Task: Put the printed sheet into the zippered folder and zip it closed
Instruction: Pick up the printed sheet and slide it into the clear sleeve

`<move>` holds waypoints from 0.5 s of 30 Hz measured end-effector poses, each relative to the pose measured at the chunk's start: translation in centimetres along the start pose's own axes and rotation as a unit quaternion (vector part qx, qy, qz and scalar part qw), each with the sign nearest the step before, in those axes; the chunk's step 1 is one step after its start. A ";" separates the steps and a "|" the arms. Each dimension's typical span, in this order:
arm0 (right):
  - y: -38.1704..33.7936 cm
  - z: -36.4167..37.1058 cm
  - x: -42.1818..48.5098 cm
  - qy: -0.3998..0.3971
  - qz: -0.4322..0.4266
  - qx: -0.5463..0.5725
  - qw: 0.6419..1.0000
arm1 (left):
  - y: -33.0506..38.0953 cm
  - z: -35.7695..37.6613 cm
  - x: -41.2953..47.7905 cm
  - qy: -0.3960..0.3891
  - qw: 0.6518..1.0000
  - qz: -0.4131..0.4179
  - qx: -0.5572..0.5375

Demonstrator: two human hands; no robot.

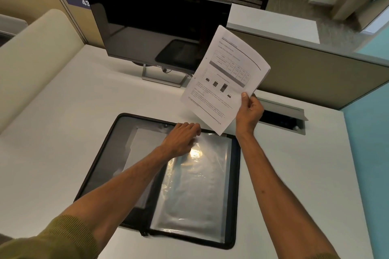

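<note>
Above the far right corner of the open zippered folder (pixel 160 174), the right hand (pixel 249 114) pinches the printed sheet (pixel 225 78) by its lower edge, light and floppy I'd guess, while the left hand (pixel 182 139) fingers the slippery-looking clear sleeve (pixel 195 191), grip unclear.

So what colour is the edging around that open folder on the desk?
Black, all around the zippered folder; the head view shows it.

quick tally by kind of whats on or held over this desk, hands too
hands: 2, left, right
sheet: 1
folder: 1
monitor: 1
total: 5
</note>
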State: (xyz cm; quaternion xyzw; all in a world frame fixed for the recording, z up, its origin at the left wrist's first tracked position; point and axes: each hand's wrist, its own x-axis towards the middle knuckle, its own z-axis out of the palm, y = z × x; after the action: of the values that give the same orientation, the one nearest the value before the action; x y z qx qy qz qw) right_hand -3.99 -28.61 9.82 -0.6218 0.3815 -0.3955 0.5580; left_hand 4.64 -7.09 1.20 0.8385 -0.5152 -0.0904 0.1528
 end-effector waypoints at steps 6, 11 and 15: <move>0.1 2.3 0.2 -0.035 0.006 -0.013 0.999 | 0.0 0.8 -0.5 0.032 0.998 0.060 -0.008; 0.6 3.4 -0.6 -0.040 -0.004 -0.033 0.999 | 0.3 0.7 -0.6 0.038 0.998 0.054 -0.024; 2.4 2.9 -1.7 -0.065 0.020 -0.071 0.995 | 0.6 0.8 -0.5 0.025 0.998 0.036 -0.036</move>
State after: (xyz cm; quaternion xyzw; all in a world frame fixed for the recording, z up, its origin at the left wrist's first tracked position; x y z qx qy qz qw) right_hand -2.06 -26.09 7.09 -0.6764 0.3839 -0.3151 0.5439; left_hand 3.67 -7.02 0.63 0.8155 -0.5374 -0.0826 0.1984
